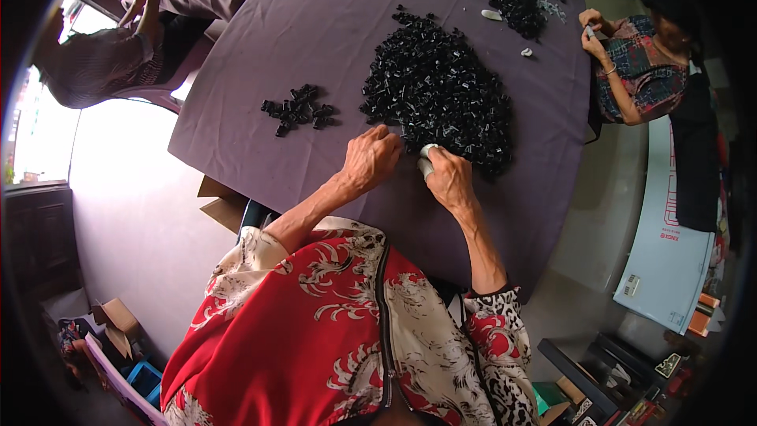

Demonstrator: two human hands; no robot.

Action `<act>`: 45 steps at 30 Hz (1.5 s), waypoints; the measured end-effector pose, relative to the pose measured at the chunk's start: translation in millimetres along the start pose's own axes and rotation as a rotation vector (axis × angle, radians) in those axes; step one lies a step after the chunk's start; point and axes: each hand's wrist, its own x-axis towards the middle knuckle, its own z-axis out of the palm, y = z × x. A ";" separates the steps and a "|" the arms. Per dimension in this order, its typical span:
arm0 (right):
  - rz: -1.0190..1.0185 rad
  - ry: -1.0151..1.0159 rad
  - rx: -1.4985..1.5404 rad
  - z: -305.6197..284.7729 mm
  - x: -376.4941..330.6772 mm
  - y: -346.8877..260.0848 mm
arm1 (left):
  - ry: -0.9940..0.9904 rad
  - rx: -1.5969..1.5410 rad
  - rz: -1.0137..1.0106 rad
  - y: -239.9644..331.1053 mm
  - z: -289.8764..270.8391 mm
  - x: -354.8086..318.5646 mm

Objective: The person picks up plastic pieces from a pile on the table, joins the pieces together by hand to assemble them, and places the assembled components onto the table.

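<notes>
Red clothing (pixel 276 339) fronts black pieces (pixel 438 87) on purple tablecloth (pixel 315 39) above pale flooring (pixel 134 197).

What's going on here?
A person's left hand and right hand are close together at the near edge of a large heap of small black pieces; whether either hand holds a piece is unclear. White coverings wrap digits on the right. A smaller cluster of black pieces lies to the left. A co-worker sits at the table's right side.
</notes>
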 end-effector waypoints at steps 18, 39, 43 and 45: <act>0.270 0.028 0.703 -6.9 -17.4 6.2 | 0.118 -0.215 -0.067 -5.0 -13.1 11.3; 0.341 -0.017 0.789 -1.0 -23.9 10.3 | 0.213 0.140 -0.049 -30.6 -13.6 10.7; 0.368 -0.008 0.896 -7.8 -15.6 5.1 | 0.210 0.155 0.025 -32.1 -14.7 11.0; 0.350 -0.006 0.912 -8.6 -10.5 4.5 | 0.167 0.161 0.041 -35.8 -15.7 13.5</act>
